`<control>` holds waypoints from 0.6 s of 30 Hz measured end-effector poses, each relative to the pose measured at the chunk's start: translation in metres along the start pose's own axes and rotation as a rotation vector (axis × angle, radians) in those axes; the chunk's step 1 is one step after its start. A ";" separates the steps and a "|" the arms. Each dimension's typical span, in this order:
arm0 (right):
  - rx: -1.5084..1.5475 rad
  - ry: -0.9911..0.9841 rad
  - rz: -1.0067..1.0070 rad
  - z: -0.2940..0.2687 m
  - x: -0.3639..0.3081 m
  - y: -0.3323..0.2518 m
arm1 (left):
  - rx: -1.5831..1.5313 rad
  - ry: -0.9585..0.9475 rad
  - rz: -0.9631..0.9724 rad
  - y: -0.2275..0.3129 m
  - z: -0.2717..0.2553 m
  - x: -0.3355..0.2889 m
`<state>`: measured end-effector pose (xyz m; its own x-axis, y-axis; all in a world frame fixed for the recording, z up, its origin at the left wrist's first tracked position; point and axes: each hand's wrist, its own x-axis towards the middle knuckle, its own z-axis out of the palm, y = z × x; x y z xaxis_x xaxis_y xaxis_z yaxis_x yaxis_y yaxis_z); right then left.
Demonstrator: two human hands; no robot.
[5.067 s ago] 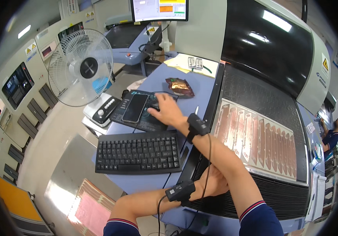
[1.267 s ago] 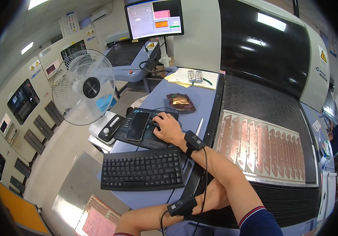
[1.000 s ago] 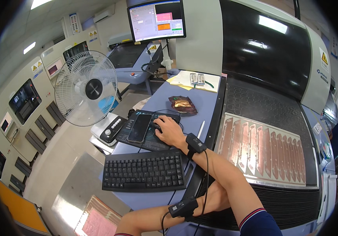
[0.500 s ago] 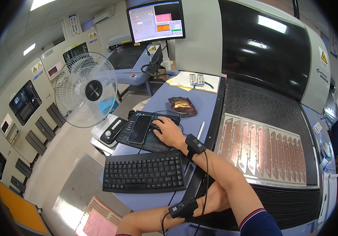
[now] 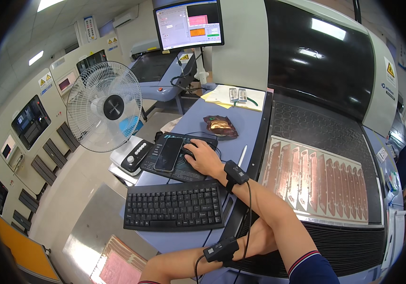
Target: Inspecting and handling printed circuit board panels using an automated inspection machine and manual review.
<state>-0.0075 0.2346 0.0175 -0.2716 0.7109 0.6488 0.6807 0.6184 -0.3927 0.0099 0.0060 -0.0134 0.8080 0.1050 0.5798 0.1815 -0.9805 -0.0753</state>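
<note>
My right hand (image 5: 204, 158) rests over a black computer mouse (image 5: 185, 150), fingers curved round it. Most of the mouse is under the palm and fingers. It lies on a dark printed mouse pad (image 5: 184, 173), and a black phone (image 5: 169, 155) lies just left of it. My left arm crosses in from the lower left. My left hand (image 5: 258, 239) is tucked beneath the right forearm near the elbow, with its fingers hidden. A black keyboard (image 5: 173, 208) sits between the two arms. Both wrists wear black strapped devices with cables.
A fan (image 5: 113, 108) stands left of the blue worktop. Ahead are a monitor (image 5: 189, 26), an opened dark packet (image 5: 220, 127), papers (image 5: 212, 96) and a white pen (image 5: 243, 155). At right, a copper-patterned panel (image 5: 316, 182) lies on the machine bed.
My hands and the things on the worktop keep their places. The whole view has shifted very slightly.
</note>
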 end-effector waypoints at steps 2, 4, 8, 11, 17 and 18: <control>-0.006 0.004 -0.005 0.000 0.000 0.000 | -0.093 0.197 0.003 -0.001 0.001 0.001; -0.023 0.000 -0.013 0.001 0.000 0.001 | -0.092 0.112 -0.015 0.002 0.002 -0.002; -0.012 0.002 -0.012 0.000 -0.001 0.001 | -0.052 -0.025 -0.029 0.003 0.004 -0.005; -0.010 0.011 -0.013 0.001 -0.002 0.002 | -0.040 -0.060 -0.031 0.003 0.003 -0.005; -0.002 0.010 -0.012 0.001 0.000 0.001 | -0.163 -0.063 -0.091 0.004 -0.008 -0.002; 0.002 0.007 -0.008 0.001 0.000 0.001 | -0.165 -0.063 -0.090 0.004 -0.012 0.000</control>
<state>-0.0073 0.2354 0.0164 -0.2717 0.7036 0.6566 0.6773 0.6245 -0.3890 0.0040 0.0000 -0.0037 0.8270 0.1986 0.5260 0.1646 -0.9801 0.1112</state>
